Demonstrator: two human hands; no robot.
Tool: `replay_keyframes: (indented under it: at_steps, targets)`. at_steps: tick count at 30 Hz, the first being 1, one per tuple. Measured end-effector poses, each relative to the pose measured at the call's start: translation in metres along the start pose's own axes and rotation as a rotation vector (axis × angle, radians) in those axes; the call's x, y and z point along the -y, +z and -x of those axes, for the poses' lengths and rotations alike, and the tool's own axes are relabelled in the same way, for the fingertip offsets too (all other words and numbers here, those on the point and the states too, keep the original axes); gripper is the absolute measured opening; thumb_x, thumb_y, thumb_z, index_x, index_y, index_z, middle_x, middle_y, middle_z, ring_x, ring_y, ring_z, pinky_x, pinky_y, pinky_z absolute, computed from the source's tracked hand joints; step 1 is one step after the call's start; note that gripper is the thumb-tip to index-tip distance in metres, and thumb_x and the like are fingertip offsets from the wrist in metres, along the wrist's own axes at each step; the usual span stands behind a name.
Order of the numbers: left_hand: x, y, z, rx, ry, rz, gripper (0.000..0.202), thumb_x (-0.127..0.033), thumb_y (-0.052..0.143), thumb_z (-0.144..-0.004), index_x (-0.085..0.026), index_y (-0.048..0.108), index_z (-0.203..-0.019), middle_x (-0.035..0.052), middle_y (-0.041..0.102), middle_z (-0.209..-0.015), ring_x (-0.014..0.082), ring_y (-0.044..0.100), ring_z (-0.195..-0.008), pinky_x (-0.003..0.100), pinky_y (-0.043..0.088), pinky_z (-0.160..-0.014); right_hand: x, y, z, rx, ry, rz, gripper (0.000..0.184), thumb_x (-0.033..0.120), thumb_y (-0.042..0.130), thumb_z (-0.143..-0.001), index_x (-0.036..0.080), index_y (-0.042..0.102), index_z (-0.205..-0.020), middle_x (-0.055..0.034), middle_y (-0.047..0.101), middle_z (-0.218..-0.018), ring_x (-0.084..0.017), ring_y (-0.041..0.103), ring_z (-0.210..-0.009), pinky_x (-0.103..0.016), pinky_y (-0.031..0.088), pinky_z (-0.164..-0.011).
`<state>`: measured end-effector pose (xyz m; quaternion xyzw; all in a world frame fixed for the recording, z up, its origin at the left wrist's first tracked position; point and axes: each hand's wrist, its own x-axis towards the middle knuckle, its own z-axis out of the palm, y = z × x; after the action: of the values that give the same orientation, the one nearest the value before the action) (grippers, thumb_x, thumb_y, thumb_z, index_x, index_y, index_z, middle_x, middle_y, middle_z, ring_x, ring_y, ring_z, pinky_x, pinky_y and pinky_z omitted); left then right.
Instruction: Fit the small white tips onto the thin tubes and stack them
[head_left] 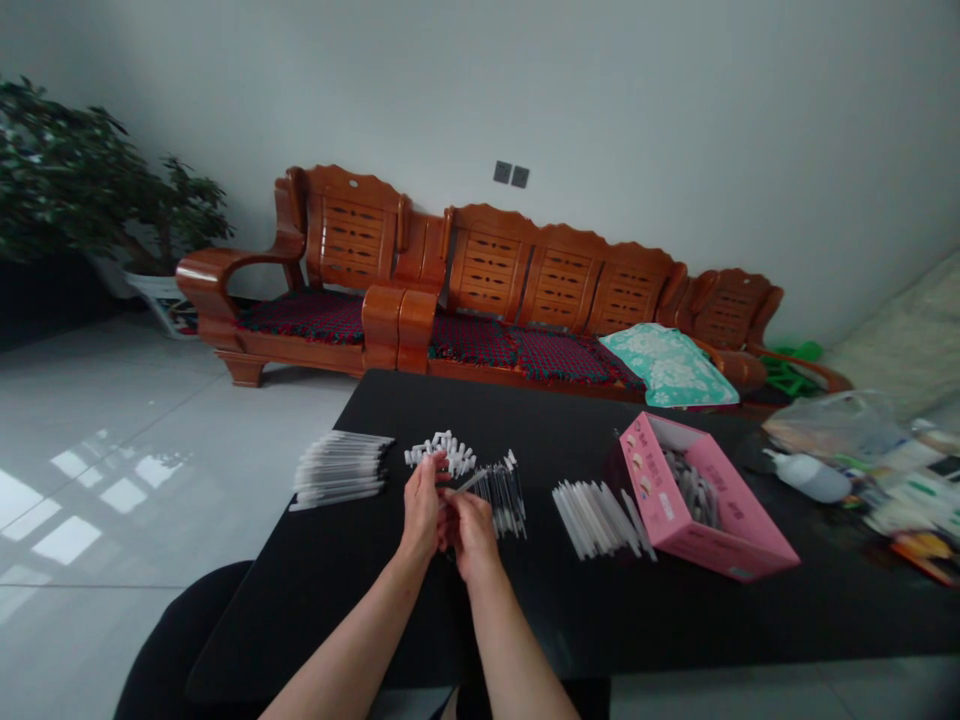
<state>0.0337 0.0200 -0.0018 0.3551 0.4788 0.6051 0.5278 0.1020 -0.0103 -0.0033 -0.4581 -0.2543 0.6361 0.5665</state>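
My two hands are close together over the black table. My right hand (471,525) pinches a slim whitish pen barrel (471,482) that slants up to the right. My left hand (421,505) is bent inward against it, its fingertips closed near the barrel's lower end; what they grip is hidden. Just beyond them is a pile of small white caps (457,458). Thin dark-tipped refills (510,500) are bunched beside my right hand. A row of whitish pens (341,468) with dark ends lies to the left, and loose white barrels (596,518) lie to the right.
A pink open box (720,560) holding many greyish slim pieces stands on the black table (525,610). Farther right are a white bottle (811,478), a plastic bag (832,420) and clutter. A wooden sofa (491,265) stands behind, with a potted plant (150,230) at left.
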Motion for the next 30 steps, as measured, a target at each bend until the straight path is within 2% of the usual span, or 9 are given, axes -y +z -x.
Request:
replay_keyframes:
  at_steps: [3, 6, 9, 12, 16, 22, 27, 30]
  targets:
    - [-0.001, -0.005, -0.005, 0.046, 0.020, 0.014, 0.065, -0.064, 0.041, -0.083, -0.011, 0.065, -0.111, 0.0160, 0.065, -0.113, 0.0224, 0.063, -0.092, 0.028, 0.050, -0.067, 0.007, -0.011, -0.002, -0.051, 0.039, -0.115, 0.021, 0.033, 0.066, -0.068, 0.013, 0.062, -0.067, 0.0020, 0.057, -0.044, -0.010, 0.046, -0.029, -0.019, 0.029, -0.026]
    - [0.003, -0.022, -0.013, 0.021, 0.087, -0.064, 0.061, -0.061, 0.044, -0.082, -0.010, 0.065, -0.109, 0.0148, 0.067, -0.109, 0.0214, 0.064, -0.090, 0.027, 0.050, -0.068, 0.022, -0.037, -0.004, -0.118, 0.079, -0.303, 0.015, 0.029, 0.064, -0.070, 0.014, 0.063, -0.066, 0.0031, 0.055, -0.045, -0.008, 0.046, -0.033, -0.018, 0.030, -0.030]
    - [0.008, -0.042, -0.021, 0.017, 0.157, -0.320, 0.044, -0.048, 0.056, -0.079, -0.012, 0.067, -0.102, 0.0080, 0.070, -0.087, 0.0192, 0.064, -0.077, 0.026, 0.049, -0.065, 0.035, -0.062, -0.004, -0.140, 0.037, -0.441, 0.012, 0.024, 0.065, -0.071, 0.014, 0.062, -0.065, 0.0032, 0.056, -0.045, -0.007, 0.048, -0.036, -0.017, 0.031, -0.033]
    - [0.013, -0.052, -0.021, 0.133, 0.188, -0.618, 0.022, -0.030, 0.059, -0.077, -0.017, 0.070, -0.090, 0.0029, 0.069, -0.074, 0.0168, 0.063, -0.068, 0.025, 0.046, -0.065, 0.040, -0.077, -0.001, -0.140, 0.002, -0.503, 0.010, 0.022, 0.067, -0.071, 0.014, 0.063, -0.067, 0.0030, 0.059, -0.047, -0.007, 0.049, -0.037, -0.017, 0.032, -0.034]
    - [0.015, -0.048, -0.011, 0.296, 0.254, -0.892, 0.014, -0.021, 0.060, -0.075, -0.021, 0.071, -0.082, 0.0006, 0.069, -0.075, 0.0146, 0.062, -0.068, 0.023, 0.042, -0.065, 0.037, -0.080, 0.001, -0.140, -0.009, -0.508, 0.010, 0.022, 0.067, -0.073, 0.013, 0.064, -0.069, 0.0022, 0.060, -0.048, -0.007, 0.050, -0.037, -0.017, 0.033, -0.034]
    - [0.017, -0.035, -0.003, 0.370, 0.265, -1.134, 0.008, -0.025, 0.067, -0.071, -0.023, 0.070, -0.078, 0.0000, 0.069, -0.078, 0.0155, 0.061, -0.071, 0.023, 0.034, -0.060, 0.030, -0.077, 0.000, -0.130, -0.014, -0.472, 0.012, 0.023, 0.066, -0.073, 0.013, 0.065, -0.068, 0.0017, 0.060, -0.047, -0.008, 0.049, -0.035, -0.018, 0.033, -0.032]
    - [0.019, -0.035, -0.006, 0.374, 0.263, -1.148, 0.005, -0.020, 0.067, -0.069, -0.022, 0.069, -0.073, 0.0009, 0.069, -0.074, 0.0162, 0.061, -0.070, 0.024, 0.033, -0.059, 0.029, -0.076, -0.001, -0.133, 0.004, -0.479, 0.011, 0.023, 0.067, -0.073, 0.013, 0.065, -0.068, 0.0020, 0.060, -0.046, -0.008, 0.050, -0.035, -0.017, 0.034, -0.032]
    - [0.015, -0.035, -0.006, 0.337, 0.224, -0.953, 0.004, -0.022, 0.065, -0.071, -0.020, 0.069, -0.071, 0.0016, 0.068, -0.068, 0.0160, 0.060, -0.066, 0.024, 0.036, -0.060, 0.028, -0.074, -0.002, -0.127, 0.008, -0.468, 0.013, 0.024, 0.068, -0.073, 0.012, 0.066, -0.068, 0.0014, 0.060, -0.046, -0.008, 0.050, -0.035, -0.017, 0.034, -0.032]
